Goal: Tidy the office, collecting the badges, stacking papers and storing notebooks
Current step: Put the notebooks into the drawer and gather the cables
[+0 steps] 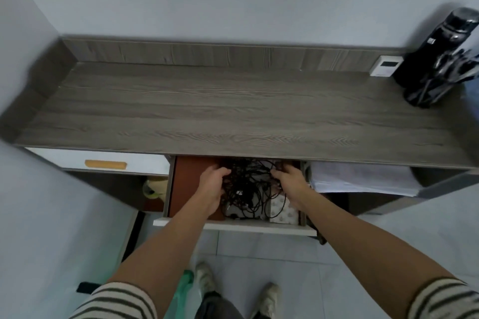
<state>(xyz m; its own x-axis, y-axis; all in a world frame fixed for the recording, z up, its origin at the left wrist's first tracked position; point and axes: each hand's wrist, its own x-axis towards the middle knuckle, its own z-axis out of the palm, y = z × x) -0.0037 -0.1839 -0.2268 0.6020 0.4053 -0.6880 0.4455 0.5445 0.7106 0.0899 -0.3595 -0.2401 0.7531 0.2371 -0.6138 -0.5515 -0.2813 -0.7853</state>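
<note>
The middle drawer (233, 226) of the grey wooden desk (207, 111) is pulled out. Inside it lie a brown notebook (190, 179) on the left, a tangle of black cords (248, 184) in the middle and a white blister pack (282, 211) at the front right. My left hand (211, 186) reaches in over the notebook, its fingers curled into the left side of the cords. My right hand (291, 184) curls its fingers into the right side of the tangle. A stack of white papers (360, 179) lies on the shelf to the right of the drawer.
A black bottle (440, 59) and a small white device (386, 66) stand at the desk's back right. The left drawer with a wooden handle (105, 164) is closed. A yellow-green object (154, 185) sits below it. My shoes (267, 298) are on the tiled floor.
</note>
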